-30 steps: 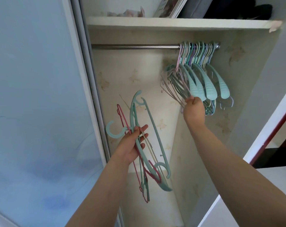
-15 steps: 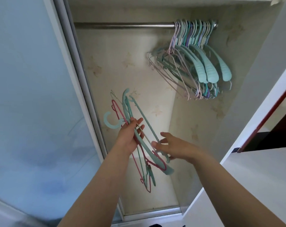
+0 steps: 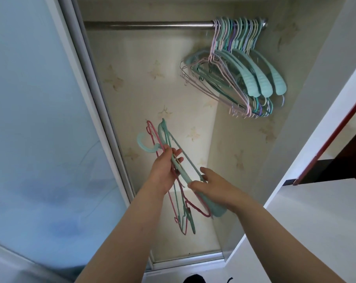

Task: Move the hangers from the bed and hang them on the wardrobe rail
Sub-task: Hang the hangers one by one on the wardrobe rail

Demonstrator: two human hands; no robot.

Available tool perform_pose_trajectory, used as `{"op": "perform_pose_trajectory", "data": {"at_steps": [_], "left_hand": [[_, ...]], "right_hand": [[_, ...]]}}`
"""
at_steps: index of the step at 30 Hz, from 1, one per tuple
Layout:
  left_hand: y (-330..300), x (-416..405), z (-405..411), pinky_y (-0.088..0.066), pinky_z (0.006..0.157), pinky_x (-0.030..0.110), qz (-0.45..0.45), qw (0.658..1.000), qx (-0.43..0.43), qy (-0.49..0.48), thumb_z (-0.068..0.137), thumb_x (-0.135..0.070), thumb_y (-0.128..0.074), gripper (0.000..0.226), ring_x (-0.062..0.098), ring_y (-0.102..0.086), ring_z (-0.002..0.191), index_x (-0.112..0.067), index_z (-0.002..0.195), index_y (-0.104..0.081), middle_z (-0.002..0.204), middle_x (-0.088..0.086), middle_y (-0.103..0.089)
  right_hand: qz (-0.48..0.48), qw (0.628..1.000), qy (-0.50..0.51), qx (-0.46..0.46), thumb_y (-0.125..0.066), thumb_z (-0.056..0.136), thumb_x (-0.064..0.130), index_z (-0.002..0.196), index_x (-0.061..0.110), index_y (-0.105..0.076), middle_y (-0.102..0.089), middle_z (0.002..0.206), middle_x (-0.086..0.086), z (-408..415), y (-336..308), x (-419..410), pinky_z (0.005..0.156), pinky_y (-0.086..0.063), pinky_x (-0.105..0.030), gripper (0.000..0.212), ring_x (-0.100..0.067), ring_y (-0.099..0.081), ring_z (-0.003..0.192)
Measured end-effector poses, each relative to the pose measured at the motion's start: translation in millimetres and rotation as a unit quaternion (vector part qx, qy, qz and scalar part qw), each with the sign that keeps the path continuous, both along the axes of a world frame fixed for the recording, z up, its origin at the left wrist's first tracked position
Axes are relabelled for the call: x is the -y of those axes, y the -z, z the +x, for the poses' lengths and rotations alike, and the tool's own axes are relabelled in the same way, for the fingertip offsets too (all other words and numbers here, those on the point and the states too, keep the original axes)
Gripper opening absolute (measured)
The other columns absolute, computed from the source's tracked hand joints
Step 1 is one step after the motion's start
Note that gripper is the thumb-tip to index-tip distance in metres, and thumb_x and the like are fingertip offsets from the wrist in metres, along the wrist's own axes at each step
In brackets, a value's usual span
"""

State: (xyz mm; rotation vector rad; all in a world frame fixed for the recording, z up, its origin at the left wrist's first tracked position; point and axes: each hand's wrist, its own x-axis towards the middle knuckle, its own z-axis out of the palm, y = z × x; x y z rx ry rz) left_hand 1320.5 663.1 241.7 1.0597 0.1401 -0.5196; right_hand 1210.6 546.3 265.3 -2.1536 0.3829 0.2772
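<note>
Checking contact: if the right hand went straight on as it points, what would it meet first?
The wide teal hanger in the bundle the left hand grips. The right hand seems almost on it already, though depth is unclear.

Bare left forearm (image 3: 132,231), bare right forearm (image 3: 275,240)

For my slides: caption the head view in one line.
The left hand grips a bundle of hangers; right hand pinches its broad teal hanger, below a rail of hung hangers.

smooth matt teal and pink plastic hangers (image 3: 174,170), shiny metal closet rail (image 3: 148,24) upper middle, matt butterfly-print wallpaper (image 3: 144,82) behind
</note>
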Motion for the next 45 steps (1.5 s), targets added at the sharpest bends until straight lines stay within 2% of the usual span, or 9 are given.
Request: {"op": "perform_pose_trajectory", "data": {"at_steps": [4,9,12,18,21,27,32,38,45], "left_hand": [[1,-8,-1,-0.038,0.054,0.023,0.042,0.997,0.043,0.037,0.098,-0.051,-0.040,0.040,0.012,-0.061,0.085,-0.020,0.081,-0.059,0.098,-0.003,-0.067],[7,-16,-5,-0.032,0.045,0.021,0.065,0.992,0.070,0.085,0.095,-0.056,-0.037,0.047,0.013,-0.062,0.087,-0.017,0.097,-0.064,0.103,-0.001,-0.065],[11,-17,-8,-0.031,0.045,0.020,0.098,0.988,0.076,0.092,0.099,-0.051,-0.036,0.043,0.016,-0.062,0.098,-0.017,0.097,-0.063,0.108,-0.002,-0.067],[22,-17,-8,-0.028,0.045,0.020,0.164,0.980,0.079,0.083,0.100,-0.037,-0.047,0.027,0.014,-0.062,0.099,-0.017,0.089,-0.061,0.117,-0.001,-0.068],[24,-18,-8,-0.028,0.049,0.022,0.183,0.978,0.084,0.058,0.100,-0.037,-0.046,0.027,0.013,-0.062,0.096,-0.017,0.090,-0.062,0.115,-0.002,-0.068],[29,-18,-8,-0.030,0.050,0.022,0.237,0.964,0.110,0.045,0.102,-0.034,-0.041,0.031,0.010,-0.062,0.094,-0.020,0.089,-0.064,0.110,-0.008,-0.068],[34,-19,-5,-0.036,0.059,0.024,0.278,0.951,0.115,0.066,0.101,-0.035,-0.043,0.032,0.008,-0.063,0.089,-0.020,0.089,-0.069,0.104,-0.013,-0.071],[43,-23,-5,-0.033,0.055,0.022,0.301,0.942,0.119,0.084,0.102,-0.034,-0.041,0.030,0.007,-0.062,0.087,-0.019,0.099,-0.067,0.104,-0.013,-0.070],[48,-30,6,-0.032,0.043,0.019,0.228,0.972,0.043,0.028,0.102,-0.030,-0.042,0.028,0.009,-0.058,0.079,-0.019,0.097,-0.067,0.104,-0.009,-0.070]], "right_hand": [[0.002,0.998,0.036,0.046,-0.065,0.081,0.047,0.147,0.020,-0.027,-0.045,0.142,-0.002,1,6,7,0.095,-0.043,-0.033,0.081,-0.018,-0.051,0.115],[0.005,0.994,0.072,0.087,-0.072,0.078,0.042,0.142,0.021,-0.034,-0.048,0.138,-0.001,2,0,18,0.091,-0.041,-0.029,0.078,-0.016,-0.052,0.111],[-0.078,0.985,0.082,0.132,-0.074,0.076,0.041,0.140,0.023,-0.033,-0.051,0.128,0.001,2,-7,25,0.084,-0.040,-0.026,0.079,-0.014,-0.053,0.098],[-0.246,0.939,0.085,0.226,-0.071,0.076,0.038,0.141,0.027,-0.029,-0.034,0.144,0.004,-5,-22,34,0.089,-0.042,-0.037,0.078,-0.023,-0.043,0.120],[-0.304,0.926,0.078,0.209,-0.069,0.077,0.037,0.143,0.029,-0.025,-0.021,0.152,0.006,-7,-33,44,0.091,-0.043,-0.041,0.079,-0.026,-0.036,0.126],[-0.362,0.917,0.052,0.161,-0.068,0.078,0.036,0.144,0.030,-0.021,-0.018,0.153,0.007,-10,-42,57,0.090,-0.045,-0.043,0.081,-0.029,-0.037,0.121],[-0.451,0.881,0.005,0.141,-0.067,0.078,0.032,0.145,0.032,-0.020,-0.011,0.156,0.004,-8,-52,64,0.091,-0.044,-0.041,0.081,-0.029,-0.038,0.118],[-0.519,0.844,-0.072,0.117,-0.069,0.077,0.032,0.147,0.036,-0.015,-0.009,0.157,0.004,2,-80,73,0.095,-0.040,-0.038,0.088,-0.027,-0.036,0.123],[-0.469,0.875,-0.061,0.103,-0.072,0.075,0.041,0.147,0.030,-0.015,-0.036,0.144,0.004,-2,-84,82,0.094,-0.043,-0.040,0.093,-0.025,-0.045,0.115]]}}
